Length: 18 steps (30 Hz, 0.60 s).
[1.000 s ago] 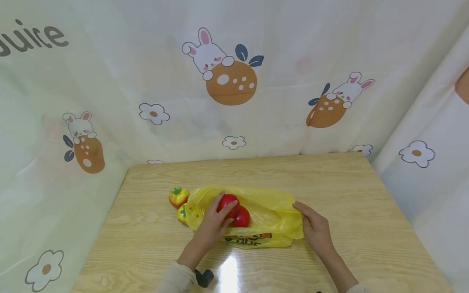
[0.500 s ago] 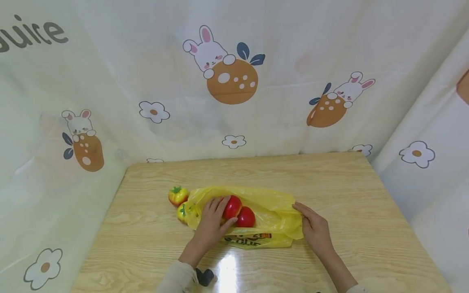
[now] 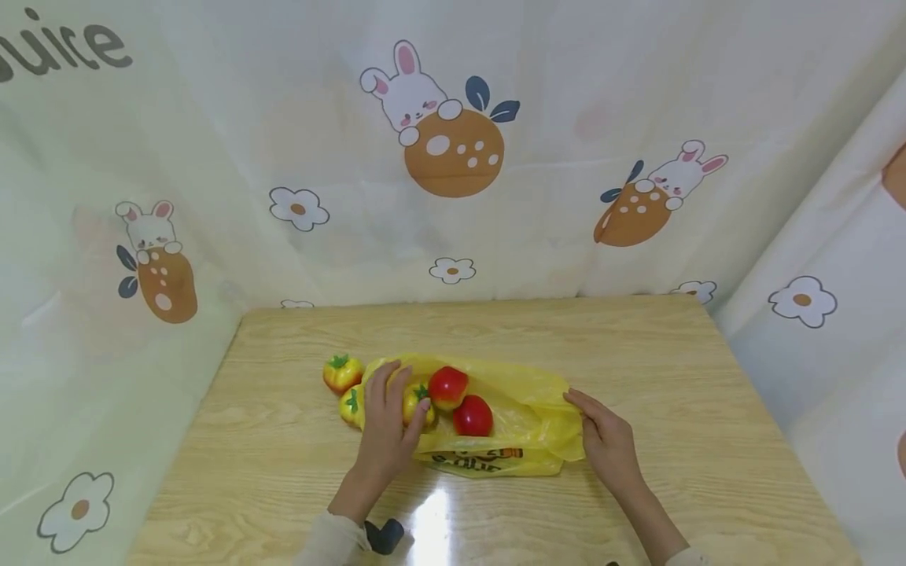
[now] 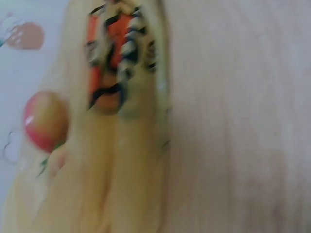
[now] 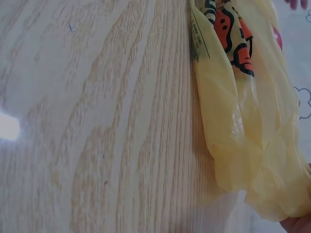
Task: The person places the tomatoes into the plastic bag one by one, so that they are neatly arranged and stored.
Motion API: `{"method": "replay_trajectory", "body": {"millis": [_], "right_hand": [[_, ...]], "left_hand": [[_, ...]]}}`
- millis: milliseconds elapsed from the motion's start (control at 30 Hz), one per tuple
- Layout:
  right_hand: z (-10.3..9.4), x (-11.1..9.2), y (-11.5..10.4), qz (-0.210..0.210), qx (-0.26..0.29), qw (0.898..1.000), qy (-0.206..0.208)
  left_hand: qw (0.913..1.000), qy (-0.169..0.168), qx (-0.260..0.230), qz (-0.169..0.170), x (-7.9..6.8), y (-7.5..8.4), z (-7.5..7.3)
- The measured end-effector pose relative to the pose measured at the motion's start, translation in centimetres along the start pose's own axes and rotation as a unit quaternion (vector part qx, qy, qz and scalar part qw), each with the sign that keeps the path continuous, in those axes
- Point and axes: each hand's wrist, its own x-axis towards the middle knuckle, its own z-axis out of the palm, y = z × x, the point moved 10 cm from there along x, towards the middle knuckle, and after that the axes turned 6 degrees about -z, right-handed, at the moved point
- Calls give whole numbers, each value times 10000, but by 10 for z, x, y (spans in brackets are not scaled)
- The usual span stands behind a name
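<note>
A yellow plastic bag with dark printing lies on its side, its mouth spread open. My right hand pinches the bag's right edge; in the right wrist view fingers show at that end of the bag. Over the bag's left end is my left hand, fingers apart and thumb beside a yellow-red toy fruit with a green leafy top. Two red toy fruits lie to its right in the bag, one with a yellowish underside, the other plain red. The left wrist view is blurred.
Two more yellow-red toy fruits with green tops, a farther one and a nearer one, sit left of the bag. A small black object lies by the left sleeve. A printed curtain stands behind the wooden table.
My left hand has drawn back left from the red fruits, uncovering a yellow-red fruit in the bag. The upper red fruit has turned and shows its yellow side. My right hand keeps its pinch.
</note>
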Motion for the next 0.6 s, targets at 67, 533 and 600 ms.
{"method": "replay_trajectory", "body": {"millis": [67, 533, 600], "right_hand": [[0, 1, 0, 14, -9, 10000, 1], [0, 1, -1, -5, -71, 10000, 50], [0, 1, -1, -40, -80, 9999, 57]], "left_hand": [[9989, 460, -34, -71, 6, -9, -16], [9615, 313, 53, -2730, -9, -152, -50], [9589, 140, 82, -2831, -12, -159, -47]]}}
